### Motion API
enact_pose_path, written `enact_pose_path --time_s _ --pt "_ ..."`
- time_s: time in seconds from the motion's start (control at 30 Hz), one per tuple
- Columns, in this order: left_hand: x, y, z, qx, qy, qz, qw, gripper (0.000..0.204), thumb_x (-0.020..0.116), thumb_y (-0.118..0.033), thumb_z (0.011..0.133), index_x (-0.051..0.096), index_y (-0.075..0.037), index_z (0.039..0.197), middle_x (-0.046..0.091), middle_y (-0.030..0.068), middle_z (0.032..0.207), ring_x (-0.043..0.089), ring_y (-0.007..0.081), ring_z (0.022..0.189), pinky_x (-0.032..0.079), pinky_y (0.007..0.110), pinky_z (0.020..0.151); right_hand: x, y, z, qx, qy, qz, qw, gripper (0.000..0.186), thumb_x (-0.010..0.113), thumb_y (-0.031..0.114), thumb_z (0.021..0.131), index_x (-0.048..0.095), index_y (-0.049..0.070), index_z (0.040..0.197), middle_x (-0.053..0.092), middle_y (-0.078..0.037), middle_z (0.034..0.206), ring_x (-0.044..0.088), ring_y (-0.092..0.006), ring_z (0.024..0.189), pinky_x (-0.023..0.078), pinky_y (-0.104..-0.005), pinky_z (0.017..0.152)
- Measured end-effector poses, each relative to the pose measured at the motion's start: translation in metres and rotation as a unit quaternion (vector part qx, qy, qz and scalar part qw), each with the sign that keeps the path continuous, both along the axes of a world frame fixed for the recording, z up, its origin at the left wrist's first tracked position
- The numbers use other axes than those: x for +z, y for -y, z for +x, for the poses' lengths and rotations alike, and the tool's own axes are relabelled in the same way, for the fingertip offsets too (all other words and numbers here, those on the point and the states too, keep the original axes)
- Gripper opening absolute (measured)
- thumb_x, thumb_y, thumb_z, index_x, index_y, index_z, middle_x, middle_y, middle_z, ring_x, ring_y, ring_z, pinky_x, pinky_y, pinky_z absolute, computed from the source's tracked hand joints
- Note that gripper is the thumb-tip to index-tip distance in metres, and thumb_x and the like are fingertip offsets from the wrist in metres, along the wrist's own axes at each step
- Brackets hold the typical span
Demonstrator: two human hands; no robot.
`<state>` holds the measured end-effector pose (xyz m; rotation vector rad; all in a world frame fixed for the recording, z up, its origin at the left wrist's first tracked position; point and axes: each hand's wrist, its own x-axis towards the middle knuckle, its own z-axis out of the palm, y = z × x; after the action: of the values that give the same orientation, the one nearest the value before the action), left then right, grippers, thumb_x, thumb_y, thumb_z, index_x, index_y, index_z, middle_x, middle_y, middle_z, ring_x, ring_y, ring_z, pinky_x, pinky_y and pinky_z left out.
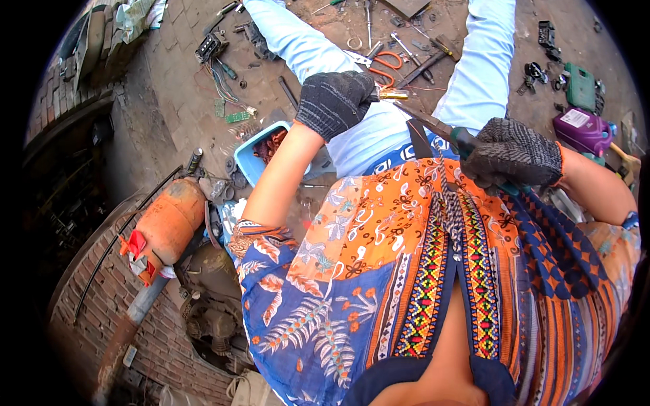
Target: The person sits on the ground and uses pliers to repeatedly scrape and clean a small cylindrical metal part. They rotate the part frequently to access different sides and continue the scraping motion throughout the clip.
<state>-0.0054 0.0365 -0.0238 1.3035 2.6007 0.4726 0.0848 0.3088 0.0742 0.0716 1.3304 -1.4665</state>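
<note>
Both my hands wear dark grey knitted gloves. My left hand (335, 103) is closed, pinching a small yellow-and-metal piece (393, 95) that sticks out to the right of its fingers over my lap. My right hand (513, 154) is wrapped round the dark green handles of a pair of pliers (439, 126). The jaws of the pliers point up and left toward the small piece. Whether the jaws touch it I cannot tell. Just beyond my left hand lie scissors (387, 62) with orange handles, between my outstretched legs in light blue trousers.
Left of my lap stands a light blue tub (246, 161) holding reddish-brown scraps. Screwdrivers, wires and green circuit boards (237, 117) lie scattered on the brick ground. A purple jug (583, 130) and a green case (580, 86) are at the right. An orange tank (172, 220) lies at the left.
</note>
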Motion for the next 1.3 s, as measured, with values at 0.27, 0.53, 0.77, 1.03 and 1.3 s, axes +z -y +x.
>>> enact_pose_path --time_s 0.27,0.53,0.77,1.03,1.3 --pt "-0.007 -0.003 0.007 -0.003 -0.014 0.01 1.0 0.012 0.062 -0.023 0.072 0.058 -0.012 0.077 0.058 0.0091 0.066 0.059 0.0286 0.06 0.044 0.04 0.052 0.024 -0.002 -0.007 0.042 0.075 0.115 0.99 0.03 0.056 0.026 0.084 0.061 0.001 0.07 0.056 -0.005 0.056 0.052 -0.0109 0.045 0.039 -0.0239 0.038" --pt "-0.01 0.01 -0.001 0.017 -0.079 0.022 0.996 0.012 0.063 -0.022 0.071 0.06 -0.012 0.078 0.058 0.0083 0.066 0.058 0.0285 0.058 0.045 0.039 0.051 0.028 -0.022 -0.003 0.075 0.038 0.109 0.99 0.021 0.06 0.019 0.081 0.059 -0.001 0.079 0.056 -0.005 0.064 0.055 -0.0113 0.055 0.046 -0.024 0.05" --pt "-0.021 0.035 -0.014 -0.027 -0.193 0.133 0.972 0.016 0.068 -0.024 0.067 0.06 -0.014 0.077 0.054 0.0041 0.059 0.056 0.0233 0.053 0.045 0.034 0.049 0.036 -0.016 -0.006 0.063 0.031 0.129 0.989 0.032 0.06 0.029 0.085 0.064 0.0 0.07 0.058 -0.003 0.058 0.052 -0.0089 0.051 0.042 -0.0263 0.045" --pt "-0.036 0.049 -0.022 0.01 -0.208 0.081 0.975 0.016 0.065 -0.024 0.069 0.06 -0.012 0.078 0.055 0.004 0.059 0.057 0.0224 0.054 0.045 0.034 0.049 0.041 -0.012 -0.009 0.122 -0.054 0.169 0.976 0.025 0.057 0.021 0.085 0.062 -0.001 0.074 0.054 -0.003 0.054 0.048 -0.008 0.049 0.039 -0.0268 0.045" --pt "-0.034 0.033 -0.028 0.057 -0.01 0.082 0.995 0.015 0.064 -0.019 0.073 0.06 -0.01 0.084 0.058 0.0135 0.067 0.059 0.0337 0.064 0.046 0.041 0.055 0.049 -0.007 -0.02 0.111 -0.024 0.2 0.973 0.016 0.058 0.016 0.082 0.054 0.001 0.077 0.051 -0.002 0.058 0.045 -0.009 0.051 0.037 -0.0266 0.048"
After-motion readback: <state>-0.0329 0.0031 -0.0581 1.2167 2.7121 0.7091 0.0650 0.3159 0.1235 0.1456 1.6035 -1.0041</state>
